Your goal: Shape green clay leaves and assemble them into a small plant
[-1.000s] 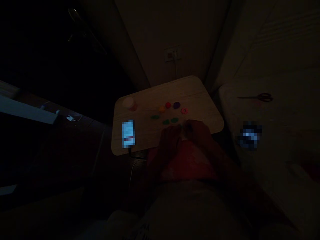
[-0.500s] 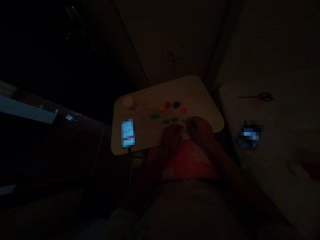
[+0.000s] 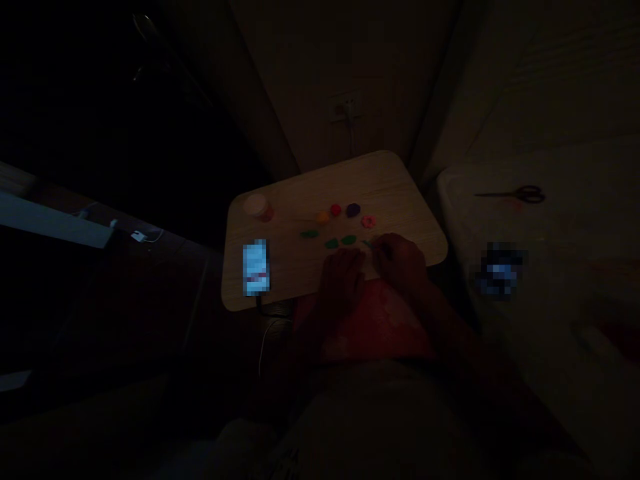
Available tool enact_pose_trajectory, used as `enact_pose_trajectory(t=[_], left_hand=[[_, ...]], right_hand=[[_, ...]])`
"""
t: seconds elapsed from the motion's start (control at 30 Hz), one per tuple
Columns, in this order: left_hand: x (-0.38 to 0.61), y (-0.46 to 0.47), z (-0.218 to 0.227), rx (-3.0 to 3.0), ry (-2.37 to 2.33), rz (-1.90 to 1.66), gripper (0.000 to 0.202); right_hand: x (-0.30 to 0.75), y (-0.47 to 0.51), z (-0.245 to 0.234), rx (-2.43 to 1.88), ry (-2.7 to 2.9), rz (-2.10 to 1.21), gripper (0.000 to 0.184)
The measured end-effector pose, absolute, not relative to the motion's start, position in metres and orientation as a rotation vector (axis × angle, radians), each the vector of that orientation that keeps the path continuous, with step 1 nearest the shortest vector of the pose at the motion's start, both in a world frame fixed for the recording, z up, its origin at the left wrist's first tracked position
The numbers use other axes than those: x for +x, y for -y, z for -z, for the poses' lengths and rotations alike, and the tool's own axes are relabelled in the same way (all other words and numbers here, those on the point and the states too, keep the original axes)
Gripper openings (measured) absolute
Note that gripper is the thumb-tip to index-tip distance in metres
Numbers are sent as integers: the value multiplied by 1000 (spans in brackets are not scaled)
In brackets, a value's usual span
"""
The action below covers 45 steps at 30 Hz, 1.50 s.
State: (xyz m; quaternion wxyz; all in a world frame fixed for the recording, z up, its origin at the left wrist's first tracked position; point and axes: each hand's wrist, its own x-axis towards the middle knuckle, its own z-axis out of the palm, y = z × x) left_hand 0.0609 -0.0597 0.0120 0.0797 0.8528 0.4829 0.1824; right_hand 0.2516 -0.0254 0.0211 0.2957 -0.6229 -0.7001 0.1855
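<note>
Hands rest side by side on the near edge of a small wooden table [image 3: 300,190] in a very dark room. The left hand [image 3: 343,279] lies with its fingers bent down on the wood. It is too dark to tell if it holds anything. The right hand [image 3: 401,261] is just beside it, with its fingers curled in. Its fingertips are right at a thin green bit [image 3: 369,244] of clay on the table, just past the two hands. I cannot tell if the fingers pinch the bit or only touch it.

A little past the hands lie more clay lumps. Two green lumps [image 3: 349,239] sit just past the left hand, and a third green lump [image 3: 309,234] lies further to the left. Past those are a pink flower shape [image 3: 369,221], a purple lump [image 3: 353,210], a red lump [image 3: 336,210] and an orange lump [image 3: 323,217], all close together.

To the left of the left hand lies a glowing phone [image 3: 256,268]. Past the phone stands a small jar [image 3: 259,207]. A red cloth [image 3: 370,327] lies under the wrists. Well to the right of the right hand is a bed [image 3: 575,227], and scissors [image 3: 520,195] lie on it. A wall socket [image 3: 346,107] is far past the table
</note>
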Motion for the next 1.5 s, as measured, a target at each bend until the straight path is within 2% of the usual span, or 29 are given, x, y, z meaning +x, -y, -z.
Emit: enact_pose_trajectory(t=[0.3,0.47,0.6,0.77,0.87,1.13,1.33,1.5], left_hand=[[61,56,-17,2481,-1426,-543,47],[57,52,-6,2306,-1401,-774,57],[55,46,-2,2156,-1401,-980,49],[56,33,-10,2274,-1451,-844,43],[58,28,-13,2356,-1461,-770,32],[60,26,-15,2273,-1463,-808,12],[65,30,-10,1745,-1390,-1029,4],[68,32,-8,1400,-1357,-1073,11]], right_hand=[[252,26,-22,-1630,1856,-529,26],[253,25,-21,-1591,1833,-539,31],[254,25,-18,-1579,1843,-536,30],[256,24,-13,-1514,1820,-501,27],[256,23,-11,-1458,1774,-499,25],[251,25,-14,-1445,1697,-671,27],[249,23,-14,-1344,1626,-893,28],[249,21,-17,-1228,1508,-1082,21]])
